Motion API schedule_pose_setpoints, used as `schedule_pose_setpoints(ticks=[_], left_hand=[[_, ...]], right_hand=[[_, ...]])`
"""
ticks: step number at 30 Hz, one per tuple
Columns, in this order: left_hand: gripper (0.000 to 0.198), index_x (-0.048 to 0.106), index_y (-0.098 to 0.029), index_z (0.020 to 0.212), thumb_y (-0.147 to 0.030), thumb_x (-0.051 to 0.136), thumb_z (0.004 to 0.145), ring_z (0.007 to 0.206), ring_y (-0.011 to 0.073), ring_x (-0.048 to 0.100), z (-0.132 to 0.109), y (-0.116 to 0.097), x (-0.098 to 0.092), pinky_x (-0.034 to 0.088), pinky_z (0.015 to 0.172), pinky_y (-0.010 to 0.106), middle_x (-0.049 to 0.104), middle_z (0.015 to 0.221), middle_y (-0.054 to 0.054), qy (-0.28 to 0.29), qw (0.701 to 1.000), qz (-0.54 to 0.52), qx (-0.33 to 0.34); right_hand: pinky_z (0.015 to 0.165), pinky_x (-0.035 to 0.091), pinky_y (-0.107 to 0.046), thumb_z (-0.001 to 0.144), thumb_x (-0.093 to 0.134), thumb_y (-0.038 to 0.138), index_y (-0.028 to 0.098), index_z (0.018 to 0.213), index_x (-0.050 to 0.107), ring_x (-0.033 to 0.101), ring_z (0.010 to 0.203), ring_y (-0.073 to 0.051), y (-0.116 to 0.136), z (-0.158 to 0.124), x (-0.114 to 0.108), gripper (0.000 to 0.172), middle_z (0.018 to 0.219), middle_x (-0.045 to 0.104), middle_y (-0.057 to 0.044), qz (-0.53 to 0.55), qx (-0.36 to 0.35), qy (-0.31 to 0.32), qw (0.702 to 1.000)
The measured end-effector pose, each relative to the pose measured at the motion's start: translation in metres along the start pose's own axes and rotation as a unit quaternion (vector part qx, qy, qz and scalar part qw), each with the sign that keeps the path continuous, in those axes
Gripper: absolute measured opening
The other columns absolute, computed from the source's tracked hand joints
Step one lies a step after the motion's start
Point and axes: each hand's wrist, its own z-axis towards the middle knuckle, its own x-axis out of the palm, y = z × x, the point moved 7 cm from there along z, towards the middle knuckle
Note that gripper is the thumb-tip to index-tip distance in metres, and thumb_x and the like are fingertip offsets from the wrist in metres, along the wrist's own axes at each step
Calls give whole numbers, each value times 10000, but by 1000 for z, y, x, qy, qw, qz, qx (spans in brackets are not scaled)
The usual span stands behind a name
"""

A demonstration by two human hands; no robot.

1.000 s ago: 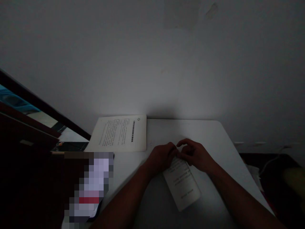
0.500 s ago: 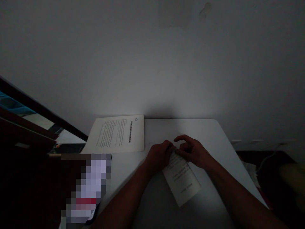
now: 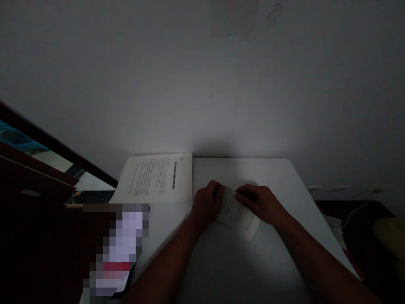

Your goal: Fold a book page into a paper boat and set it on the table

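Note:
A folded white printed sheet [image 3: 238, 213] is held just over the white table [image 3: 221, 261], tilted up toward me. My left hand [image 3: 207, 205] grips its left edge with fingers curled. My right hand [image 3: 261, 204] pinches its upper right edge, fingers closed on the paper. Both forearms reach in from the bottom of the view.
A printed booklet [image 3: 158, 177] lies at the table's back left corner against the pale wall. A blurred-out bright object [image 3: 118, 249] sits at the left edge. Dark wooden furniture [image 3: 34, 190] stands to the left; cables and clutter lie low on the right.
The sheet lay flat and long toward me; now its near end is lifted and drawn up toward my hands, which have shifted slightly away from me while gripping it.

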Motion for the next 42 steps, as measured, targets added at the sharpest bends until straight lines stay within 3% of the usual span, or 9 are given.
schedule_pose_setpoints(ticks=[4,8,19,22,29,38,42], left_hand=[[196,596,-160,833,-292,460,883,670,149,589,0,0,4,432,650,268,652,734,36,16,999,50,9],[201,638,-164,773,-304,515,846,710,176,566,-1,-3,8,432,729,318,653,726,44,20,991,125,38],[158,620,-166,706,-286,564,793,739,197,556,-4,-7,14,381,769,356,641,692,43,41,973,225,45],[165,603,-170,702,-303,564,791,756,205,557,-4,-8,14,369,776,367,644,705,43,39,969,241,34],[206,603,-171,695,-345,559,796,763,224,565,-5,-8,14,370,777,393,651,707,54,32,967,253,17],[200,618,-169,690,-342,580,785,774,230,572,-5,-7,13,372,797,408,661,713,58,32,969,244,2],[172,618,-167,690,-309,580,779,762,226,567,-5,-5,13,369,790,404,658,705,56,34,969,246,4]], right_hand=[[751,447,-324,859,511,328,206,942,659,607,802,-182,5,1,-8,209,879,685,-40,-151,-43,-43,987],[781,403,-349,873,496,306,200,938,667,587,830,-202,16,0,-6,212,861,688,-42,-269,-86,-29,959],[792,302,-362,858,550,321,237,936,682,523,870,-218,28,-3,-3,176,862,646,-41,-387,-81,-41,918],[766,283,-359,856,555,275,249,861,687,507,841,-212,34,-6,3,135,828,633,-36,-405,-104,-16,908],[755,278,-352,855,543,232,254,900,680,481,838,-216,38,-6,14,146,852,607,-66,-402,-120,22,908],[719,293,-340,873,519,313,271,925,688,479,824,-211,34,-6,9,181,824,570,-60,-359,-86,34,929],[724,300,-337,860,540,307,257,837,706,478,820,-203,32,-7,5,175,813,567,-54,-341,-103,40,933]])
